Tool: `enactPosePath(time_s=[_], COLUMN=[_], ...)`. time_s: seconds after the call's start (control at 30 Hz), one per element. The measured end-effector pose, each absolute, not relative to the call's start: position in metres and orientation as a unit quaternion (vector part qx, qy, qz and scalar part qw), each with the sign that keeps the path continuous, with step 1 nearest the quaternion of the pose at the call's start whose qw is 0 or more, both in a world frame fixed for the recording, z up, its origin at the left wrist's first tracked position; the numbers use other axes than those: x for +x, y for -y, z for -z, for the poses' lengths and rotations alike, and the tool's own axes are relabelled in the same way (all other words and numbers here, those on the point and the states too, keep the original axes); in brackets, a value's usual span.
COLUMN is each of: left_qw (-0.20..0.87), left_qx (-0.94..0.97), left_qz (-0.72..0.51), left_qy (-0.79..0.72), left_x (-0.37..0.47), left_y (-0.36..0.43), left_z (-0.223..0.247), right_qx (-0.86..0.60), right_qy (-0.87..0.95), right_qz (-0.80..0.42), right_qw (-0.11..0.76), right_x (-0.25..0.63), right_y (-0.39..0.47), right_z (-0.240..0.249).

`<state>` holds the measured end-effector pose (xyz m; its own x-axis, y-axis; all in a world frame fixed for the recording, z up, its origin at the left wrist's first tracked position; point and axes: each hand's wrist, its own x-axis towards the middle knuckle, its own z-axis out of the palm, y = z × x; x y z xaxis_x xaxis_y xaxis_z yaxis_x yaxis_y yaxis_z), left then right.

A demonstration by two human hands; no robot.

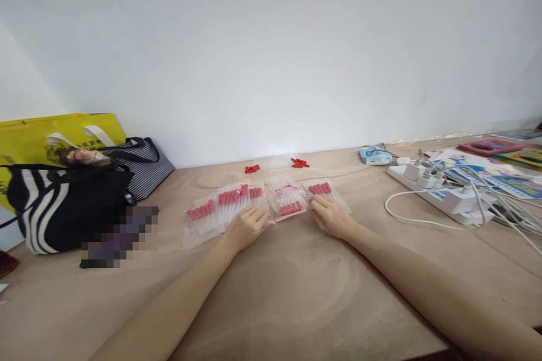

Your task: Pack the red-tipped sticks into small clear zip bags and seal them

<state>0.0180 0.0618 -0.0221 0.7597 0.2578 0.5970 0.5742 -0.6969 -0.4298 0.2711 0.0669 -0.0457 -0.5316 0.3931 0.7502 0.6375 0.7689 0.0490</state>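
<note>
Clear plastic packets (254,200) of red-capped droppers, laid in a row toward the far edge of the plywood table (296,293), about five of them overlapping, though hard to count exactly. Left hand (248,227) pressed flat on the near ends of the left-side packets, fingers loosely curled, clamping nothing. Right hand (330,215) resting likewise on the near edge of the rightmost packet (324,190), not closed on anything. By the look of it, mostly bagged and lined up; still loose behind, close to the far edge, two small clusters of red caps (275,166) flanking a bundle of clear tubes. At the left edge, three bags (63,192). Toward the right edge, one white power strip (444,194) with a tangle of cables.
</note>
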Motion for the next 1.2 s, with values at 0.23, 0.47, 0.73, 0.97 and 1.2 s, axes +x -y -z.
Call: enactPosePath(time_s=[0.23, 0.47, 0.73, 0.97, 1.2], left_qw=[0.070, 0.004, -0.013, -0.010, 0.081], left_qx=[-0.896, -0.906, -0.907, -0.910, -0.871], left_qz=[0.260, 0.240, 0.232, 0.230, 0.295], left_qy=[0.353, 0.350, 0.351, 0.346, 0.385], left_x=[-0.003, -0.002, 0.000, 0.000, 0.019], left_y=[-0.027, -0.025, -0.024, -0.025, -0.040], left_z=[0.021, 0.019, 0.015, 0.016, 0.027], right_qx=[-0.359, -0.483, -0.712, -0.795, -0.793], right_qy=[0.808, 0.781, 0.646, 0.535, 0.486], right_qz=[0.027, 0.013, -0.062, -0.160, -0.240], right_qw=[0.466, 0.395, 0.266, 0.236, 0.278], right_x=[0.281, 0.266, 0.286, 0.305, 0.311], right_y=[-0.075, -0.098, -0.113, -0.157, -0.168], right_z=[0.052, 0.048, 0.023, 0.021, 0.027])
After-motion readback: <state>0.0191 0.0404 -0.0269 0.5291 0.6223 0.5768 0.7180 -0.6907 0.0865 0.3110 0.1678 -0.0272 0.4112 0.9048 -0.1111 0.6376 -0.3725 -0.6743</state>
